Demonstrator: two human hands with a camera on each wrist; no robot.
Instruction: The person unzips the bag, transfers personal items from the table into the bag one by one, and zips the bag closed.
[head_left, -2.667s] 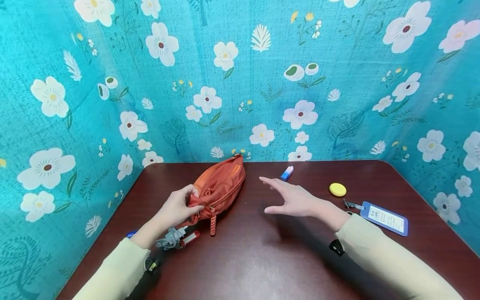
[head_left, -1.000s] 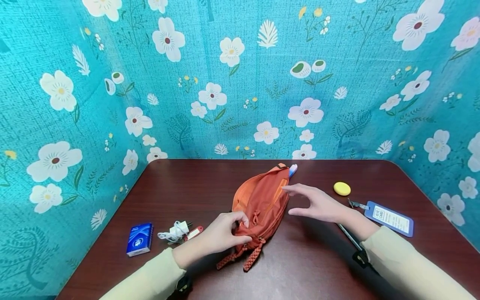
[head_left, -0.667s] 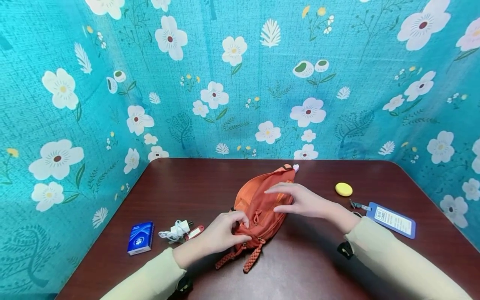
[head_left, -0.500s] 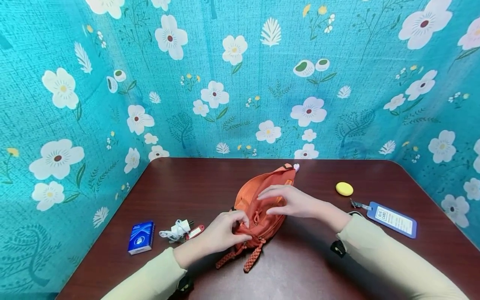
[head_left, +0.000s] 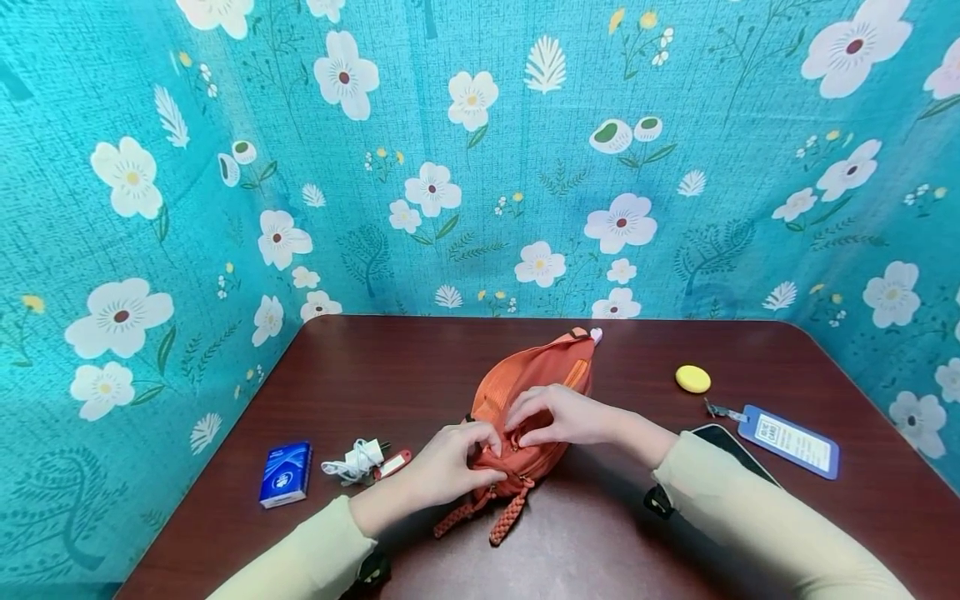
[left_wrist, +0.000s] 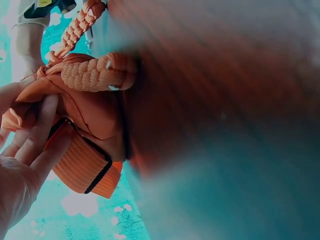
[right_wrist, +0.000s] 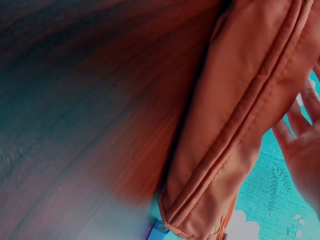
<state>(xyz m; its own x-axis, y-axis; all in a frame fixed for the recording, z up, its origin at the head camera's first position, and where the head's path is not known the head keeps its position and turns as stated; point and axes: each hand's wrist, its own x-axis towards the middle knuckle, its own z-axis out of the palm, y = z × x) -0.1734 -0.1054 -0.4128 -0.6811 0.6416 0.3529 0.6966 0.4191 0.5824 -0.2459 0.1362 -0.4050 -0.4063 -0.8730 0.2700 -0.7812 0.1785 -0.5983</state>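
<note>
An orange-red waist bag (head_left: pixel 551 367) with a wide webbing strap (head_left: pixel 491 392) lies mid-table, slanting away to the back right. My left hand (head_left: pixel 442 462) grips its near end, thumb and fingers on the fabric; the left wrist view shows the fingers (left_wrist: pixel 37 130) bent around the cloth beside the strap's black-edged end. Two braided cords (head_left: pixel 508 518) hang from this end. My right hand (head_left: pixel 566 417) is over the bag's top, thumb and forefinger closing at a small zipper pull (head_left: pixel 515 441). In the right wrist view the bag's side hides those fingertips.
To the left lie a blue tissue pack (head_left: pixel 285 475), a white charger (head_left: pixel 358 457) with wound cable and a red tag (head_left: pixel 393 463). Rightward are a yellow disc (head_left: pixel 692 379), a blue card holder (head_left: pixel 791 442) and a dark phone-like slab (head_left: pixel 727 446) beneath my forearm. A blue stick (right_wrist: pixel 159 231) touches the bag's far tip.
My left hand has brought the bag from the left to mid-table, uncovering the tissue pack and charger. My right hand has come left and down from the air onto the bag's zipper pull.
</note>
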